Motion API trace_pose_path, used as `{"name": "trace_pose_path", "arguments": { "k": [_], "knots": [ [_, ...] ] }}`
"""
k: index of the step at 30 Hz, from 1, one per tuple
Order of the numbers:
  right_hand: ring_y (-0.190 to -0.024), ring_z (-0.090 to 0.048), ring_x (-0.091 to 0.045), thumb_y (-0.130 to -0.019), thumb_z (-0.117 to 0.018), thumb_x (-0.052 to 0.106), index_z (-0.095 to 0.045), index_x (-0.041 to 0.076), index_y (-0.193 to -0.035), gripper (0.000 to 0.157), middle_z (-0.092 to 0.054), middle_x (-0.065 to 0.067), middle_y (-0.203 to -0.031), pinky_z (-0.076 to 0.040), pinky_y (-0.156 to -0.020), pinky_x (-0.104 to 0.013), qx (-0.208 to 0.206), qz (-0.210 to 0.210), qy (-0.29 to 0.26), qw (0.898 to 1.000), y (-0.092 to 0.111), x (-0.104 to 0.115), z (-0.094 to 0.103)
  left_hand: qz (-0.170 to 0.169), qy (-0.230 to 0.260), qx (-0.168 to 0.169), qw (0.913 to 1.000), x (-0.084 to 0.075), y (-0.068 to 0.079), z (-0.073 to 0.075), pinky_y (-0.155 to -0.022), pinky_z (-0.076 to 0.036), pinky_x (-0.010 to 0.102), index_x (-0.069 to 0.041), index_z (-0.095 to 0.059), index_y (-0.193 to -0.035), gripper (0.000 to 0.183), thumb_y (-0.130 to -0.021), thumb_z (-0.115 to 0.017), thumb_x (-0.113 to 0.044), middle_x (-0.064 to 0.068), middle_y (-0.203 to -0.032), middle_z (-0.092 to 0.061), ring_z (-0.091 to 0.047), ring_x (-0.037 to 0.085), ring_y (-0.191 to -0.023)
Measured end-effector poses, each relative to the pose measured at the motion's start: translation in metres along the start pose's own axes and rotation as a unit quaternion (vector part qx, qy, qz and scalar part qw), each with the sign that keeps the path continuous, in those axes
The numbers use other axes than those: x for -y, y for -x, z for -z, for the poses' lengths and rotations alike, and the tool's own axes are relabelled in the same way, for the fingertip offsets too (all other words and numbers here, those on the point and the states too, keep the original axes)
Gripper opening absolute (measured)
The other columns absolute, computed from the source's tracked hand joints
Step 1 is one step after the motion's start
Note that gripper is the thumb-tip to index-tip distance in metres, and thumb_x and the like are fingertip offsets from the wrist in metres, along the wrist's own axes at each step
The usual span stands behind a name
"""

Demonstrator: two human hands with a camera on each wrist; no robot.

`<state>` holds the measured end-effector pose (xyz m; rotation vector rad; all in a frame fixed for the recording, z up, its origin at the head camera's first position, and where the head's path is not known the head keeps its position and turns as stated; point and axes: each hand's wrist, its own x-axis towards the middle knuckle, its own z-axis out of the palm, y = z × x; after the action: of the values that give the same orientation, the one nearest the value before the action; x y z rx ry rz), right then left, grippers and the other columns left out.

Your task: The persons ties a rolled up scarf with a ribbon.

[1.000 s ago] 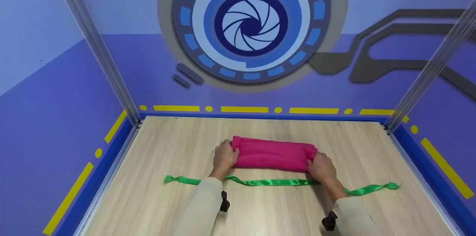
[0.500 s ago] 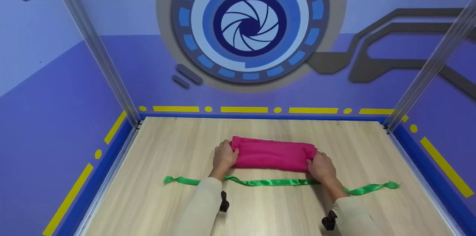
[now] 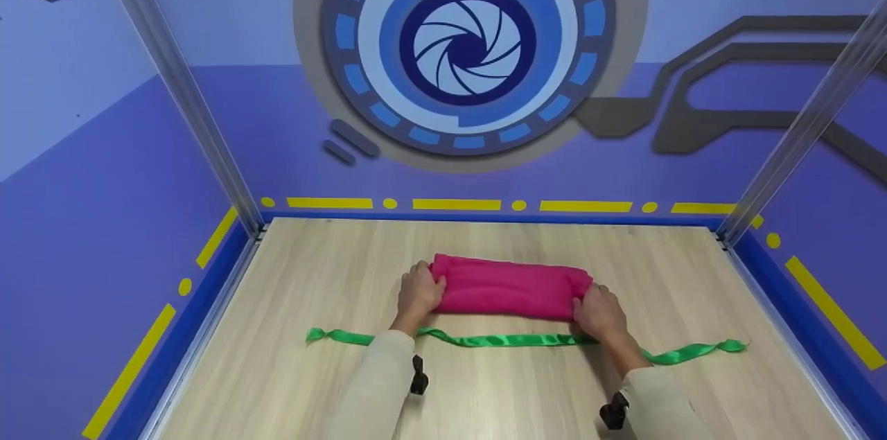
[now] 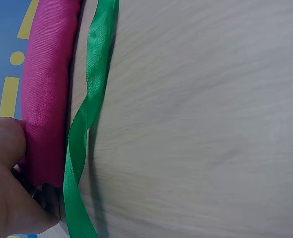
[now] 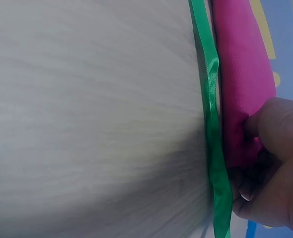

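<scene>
A folded pink cloth (image 3: 509, 289) lies as a padded rectangle on the wooden table. My left hand (image 3: 420, 289) grips its left end, thumb on top in the left wrist view, where the cloth (image 4: 49, 94) shows a rounded near edge. At the other end my right hand (image 3: 601, 312) pinches the corner; its thumb dents the cloth (image 5: 241, 74) in the right wrist view, and the other fingers are partly hidden underneath. A green satin ribbon (image 3: 513, 340) stretches across the table just in front of the cloth, passing beneath both forearms.
The wooden tabletop (image 3: 277, 391) is bounded by a blue back wall (image 3: 242, 128) and side walls with yellow marks. Metal posts (image 3: 187, 93) stand at the back corners. A dark strap end (image 3: 418, 376) hangs from the left sleeve.
</scene>
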<state>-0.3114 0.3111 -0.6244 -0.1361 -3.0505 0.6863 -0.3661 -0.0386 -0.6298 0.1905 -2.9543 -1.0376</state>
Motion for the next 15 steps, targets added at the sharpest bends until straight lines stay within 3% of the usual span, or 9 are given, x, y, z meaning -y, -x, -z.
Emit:
{"name": "trace_pose_path", "arguments": {
  "k": [7,15],
  "knots": [
    [-0.110,-0.061,-0.054,-0.102,-0.058,0.016,-0.052,-0.024,-0.127,0.048,-0.060,-0.036,-0.114,-0.053,-0.092,-0.064,0.000,-0.004,0.001,1.000,-0.0010,0.0000,-0.0031,-0.005,0.002,0.001,1.0000,0.0005,0.0010,0.0021,-0.099,-0.052,0.052,0.002,-0.059,-0.134,0.043,-0.105,-0.066,-0.029,0.017,-0.122,-0.064,-0.059,0.039,-0.121],
    [-0.103,-0.063,-0.046,-0.102,-0.058,0.015,-0.055,-0.022,-0.126,0.044,-0.062,-0.032,-0.111,-0.054,-0.090,-0.061,-0.007,-0.011,-0.012,1.000,0.0009,0.0010,-0.0008,0.014,0.003,0.012,0.9998,0.0024,-0.0041,0.0024,-0.095,-0.054,0.051,-0.002,-0.061,-0.132,0.042,-0.103,-0.066,-0.032,0.015,-0.117,-0.065,-0.062,0.036,-0.116]
  ]
}}
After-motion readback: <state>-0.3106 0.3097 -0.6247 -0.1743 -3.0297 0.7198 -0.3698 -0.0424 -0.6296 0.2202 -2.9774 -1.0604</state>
